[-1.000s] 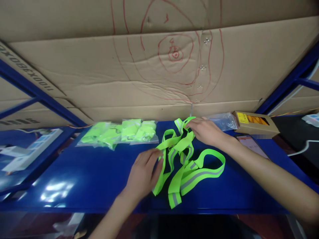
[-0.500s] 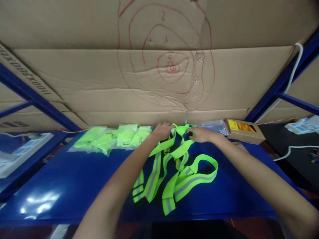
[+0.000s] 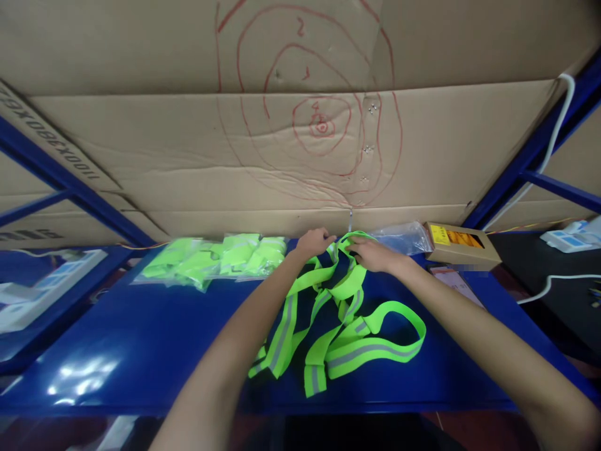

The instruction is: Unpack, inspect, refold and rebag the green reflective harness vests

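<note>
A neon yellow-green reflective strap harness (image 3: 345,290) with grey stripes lies in a loose tangle on the blue table (image 3: 141,338). At its far end, my left hand (image 3: 313,243) is closed on the upper left of the straps. Across from it, my right hand (image 3: 370,253) pinches the strap at the upper right, its fingertips partly hidden. Between the two hands the straps are bunched. One wide loop curls out toward the right, and several strap ends reach toward the table's front edge.
Clear bags of folded neon straps (image 3: 213,258) lie at the back left. Behind my right hand are a clear plastic bag (image 3: 404,238) and an open cardboard box (image 3: 462,245). A phone (image 3: 455,283) lies beside my right forearm. A cardboard wall (image 3: 178,144) with red rings closes the back.
My right hand has closed in on the strap, and the top of the harness has shifted. The loop on the right has slid further right.
</note>
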A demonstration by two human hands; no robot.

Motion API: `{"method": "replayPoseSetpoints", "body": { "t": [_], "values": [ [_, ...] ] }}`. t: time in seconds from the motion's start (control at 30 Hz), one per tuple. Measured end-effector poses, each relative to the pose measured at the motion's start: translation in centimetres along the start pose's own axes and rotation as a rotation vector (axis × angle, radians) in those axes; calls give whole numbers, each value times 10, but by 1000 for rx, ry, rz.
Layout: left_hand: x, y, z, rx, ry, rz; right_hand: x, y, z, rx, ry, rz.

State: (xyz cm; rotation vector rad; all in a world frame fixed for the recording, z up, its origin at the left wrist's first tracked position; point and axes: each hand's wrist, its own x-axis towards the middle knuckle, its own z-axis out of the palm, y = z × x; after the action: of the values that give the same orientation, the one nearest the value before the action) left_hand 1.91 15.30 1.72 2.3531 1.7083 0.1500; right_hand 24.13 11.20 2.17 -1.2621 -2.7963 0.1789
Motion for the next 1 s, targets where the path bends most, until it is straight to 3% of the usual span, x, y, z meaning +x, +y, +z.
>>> {"method": "replayPoseSetpoints", "body": {
  "t": [0.1, 0.2, 0.3, 0.43, 0.53, 0.63, 0.7, 0.8, 0.9, 1.0],
  "values": [
    [11, 4, 1, -57, -106, -13, -6, -3, 4, 34, 27, -18],
    [14, 2, 2, -99, -138, -21, -12, -3, 5, 78, 18, -45],
    [11, -3, -2, -112, -50, -82, -13, -4, 2, 135, -7, -83],
    [-10, -1, -18, -103, 170, -154, -19, -15, -13, 195, 49, -115],
    [-58, 2, -32, -95, 308, -94, -49, -26, -30, 202, 175, -116],
    [-143, -6, -34, -86, 368, 7, -107, -39, -41, 188, 273, -186],
    [-208, -18, -23, -24, 435, 60, -149, -51, -38, 183, 222, -154],
    [-288, -30, 9, 19, 458, -78, -195, -78, -14, 126, 186, -157],
    [-327, -19, 43, -88, 402, -178, -208, -112, 19, 45, 259, -245],
    [-330, 11, 63, -212, 414, -217, -195, -147, 43, 27, 212, -337]
  ]
}}
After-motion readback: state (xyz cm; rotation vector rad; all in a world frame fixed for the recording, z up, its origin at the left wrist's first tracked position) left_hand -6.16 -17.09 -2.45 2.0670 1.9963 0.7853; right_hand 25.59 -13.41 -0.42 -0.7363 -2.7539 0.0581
